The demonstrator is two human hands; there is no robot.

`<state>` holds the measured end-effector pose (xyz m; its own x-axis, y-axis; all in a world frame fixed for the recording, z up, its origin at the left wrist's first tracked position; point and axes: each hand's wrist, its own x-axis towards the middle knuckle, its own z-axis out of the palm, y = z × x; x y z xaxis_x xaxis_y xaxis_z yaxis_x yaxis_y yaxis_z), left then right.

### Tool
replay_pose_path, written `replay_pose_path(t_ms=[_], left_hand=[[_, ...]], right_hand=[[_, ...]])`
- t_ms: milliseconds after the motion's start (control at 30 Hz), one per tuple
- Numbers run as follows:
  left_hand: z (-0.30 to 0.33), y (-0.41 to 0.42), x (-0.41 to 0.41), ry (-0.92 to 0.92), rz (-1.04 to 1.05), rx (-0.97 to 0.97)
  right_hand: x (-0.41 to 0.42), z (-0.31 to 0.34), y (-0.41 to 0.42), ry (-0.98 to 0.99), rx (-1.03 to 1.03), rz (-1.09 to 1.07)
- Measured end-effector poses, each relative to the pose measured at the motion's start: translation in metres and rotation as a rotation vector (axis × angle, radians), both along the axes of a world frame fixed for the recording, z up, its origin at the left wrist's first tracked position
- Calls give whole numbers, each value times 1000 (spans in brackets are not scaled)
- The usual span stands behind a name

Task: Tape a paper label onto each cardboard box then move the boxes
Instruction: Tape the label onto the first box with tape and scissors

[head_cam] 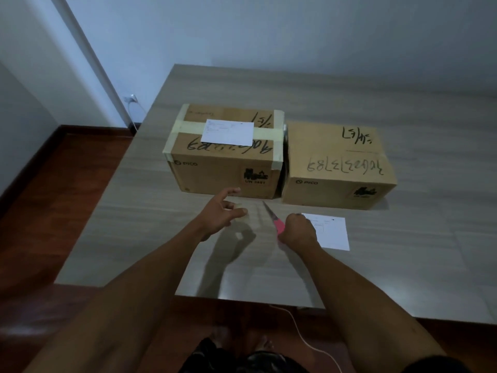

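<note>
While gripping pink scissors in right hand, left hand half-open pinching tape; loose label just right, boxes beyond.

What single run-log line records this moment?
left box: label on top | right box: bare | spare label: on table | right hand: grips scissors | left hand: holds tape strip
</note>
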<state>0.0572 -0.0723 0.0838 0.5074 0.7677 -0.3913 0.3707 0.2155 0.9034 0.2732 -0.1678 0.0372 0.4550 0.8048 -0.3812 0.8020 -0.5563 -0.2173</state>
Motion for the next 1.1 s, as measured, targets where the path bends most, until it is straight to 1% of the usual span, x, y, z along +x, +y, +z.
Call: replay_pose_path(t_ms=[133,200,300,367,467,567,667,733,900,967,1033,1100], left_hand=[[20,19,0,-16,-44,24],[32,30,-1,-27,-54,43],[48,45,-4,-31,-55,85],[55,54,-7,-40,-55,96],[64,69,-12,-54,-61,104],[70,81,-16,-50,-68,113],[75,88,-20,-55,-89,103],[78,92,-22,-47,-92,99],[83,97,-18,-39,-93,95],[85,98,-16,-57,-74,96],[85,97,-11,-77,-71,91],[85,97,-6,-97,-68,95]], right_hand=[[22,17,14,178,-23,-50],[31,30,25,251,0,-60],[43,55,41,347,53,7],[48,77,49,398,53,79],[52,111,59,463,-44,140],[50,142,62,630,-141,159],[52,157,64,756,-168,150],[56,162,69,807,-175,130],[60,165,82,835,-104,118],[58,160,88,971,-15,32],[47,158,93,1122,146,-100],[34,159,100,1175,285,-167]])
